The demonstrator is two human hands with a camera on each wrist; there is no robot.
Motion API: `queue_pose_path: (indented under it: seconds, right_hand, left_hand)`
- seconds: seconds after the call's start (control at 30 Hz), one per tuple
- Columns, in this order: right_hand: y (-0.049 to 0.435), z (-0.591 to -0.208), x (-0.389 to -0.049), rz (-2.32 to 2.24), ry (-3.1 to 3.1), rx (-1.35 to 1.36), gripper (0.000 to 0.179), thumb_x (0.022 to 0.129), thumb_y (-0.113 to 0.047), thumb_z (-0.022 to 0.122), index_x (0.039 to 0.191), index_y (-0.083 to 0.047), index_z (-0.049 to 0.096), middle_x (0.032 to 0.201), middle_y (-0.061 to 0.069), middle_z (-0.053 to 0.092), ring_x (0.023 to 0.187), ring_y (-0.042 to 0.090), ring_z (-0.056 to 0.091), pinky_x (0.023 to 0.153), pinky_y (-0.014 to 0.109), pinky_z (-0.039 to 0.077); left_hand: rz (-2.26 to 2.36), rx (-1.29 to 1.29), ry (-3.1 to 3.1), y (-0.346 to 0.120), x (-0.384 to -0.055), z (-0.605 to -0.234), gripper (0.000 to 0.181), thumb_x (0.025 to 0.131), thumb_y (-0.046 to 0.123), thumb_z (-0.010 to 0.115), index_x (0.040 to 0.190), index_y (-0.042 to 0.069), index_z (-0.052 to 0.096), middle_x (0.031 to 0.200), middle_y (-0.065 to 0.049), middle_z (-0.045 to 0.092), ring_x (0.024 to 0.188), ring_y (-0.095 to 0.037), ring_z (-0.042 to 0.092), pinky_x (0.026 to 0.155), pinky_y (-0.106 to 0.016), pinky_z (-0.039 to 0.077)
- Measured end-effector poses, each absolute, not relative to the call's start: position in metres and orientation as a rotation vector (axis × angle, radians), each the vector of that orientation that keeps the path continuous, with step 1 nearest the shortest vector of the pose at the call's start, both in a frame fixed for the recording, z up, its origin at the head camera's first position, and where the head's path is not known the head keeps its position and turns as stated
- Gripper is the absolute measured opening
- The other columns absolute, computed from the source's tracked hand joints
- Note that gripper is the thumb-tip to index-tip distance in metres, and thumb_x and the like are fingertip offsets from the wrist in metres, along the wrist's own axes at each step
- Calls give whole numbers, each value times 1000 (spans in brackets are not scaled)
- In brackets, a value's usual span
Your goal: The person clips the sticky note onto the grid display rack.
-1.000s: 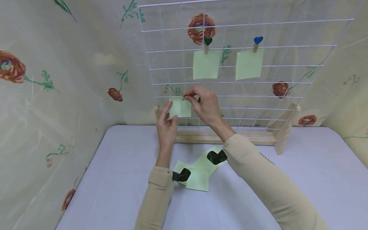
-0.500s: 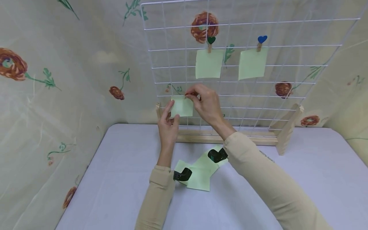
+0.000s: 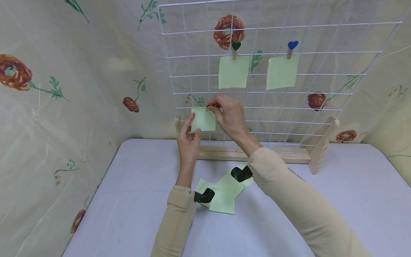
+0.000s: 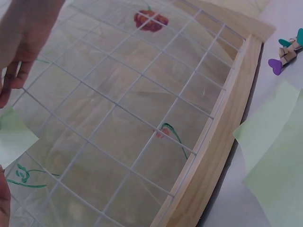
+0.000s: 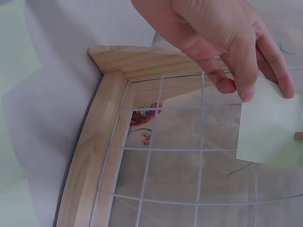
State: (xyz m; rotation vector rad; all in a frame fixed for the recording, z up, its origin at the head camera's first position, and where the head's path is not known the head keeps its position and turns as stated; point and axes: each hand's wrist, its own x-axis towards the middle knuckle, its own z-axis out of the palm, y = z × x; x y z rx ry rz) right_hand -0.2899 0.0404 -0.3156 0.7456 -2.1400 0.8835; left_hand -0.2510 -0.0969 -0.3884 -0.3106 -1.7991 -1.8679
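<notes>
Green note (image 3: 204, 119) at the wire grid (image 3: 258, 92).
Left hand (image 3: 188, 143) grips its edges; right hand (image 3: 232, 117) pinches a small wooden clip (image 5: 299, 135) at its top.

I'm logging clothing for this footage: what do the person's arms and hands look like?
The left sleeve and right sleeve are plain beige and long. A small black device shows on the left, a second device on the right. The left hand and right hand wear no gloves.
</notes>
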Motion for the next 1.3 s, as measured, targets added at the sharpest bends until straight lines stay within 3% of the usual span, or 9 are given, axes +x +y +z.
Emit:
queue_pose_path:
  seconds: [1.03,1.3]
  right_hand:
    - [45,-316,-288,884,-2211,617,9,87,-14,67,90,-7,70,90,7,71,74,19,66,65,33,52]
    - [37,-313,-287,925,-2258,639,16,88,-15,67,100,-6,71,96,8,71,74,19,64,65,30,53]
  left_hand:
    - [-1822,-315,-1828,-87,-250,-389,49,88,-11,53,134,4,51,144,-9,45,102,-27,58,72,-18,49]
    - [-1825,-298,-1837,-93,-249,-387,49,89,-9,53,136,6,49,145,-6,45,98,-22,55,72,-22,48]
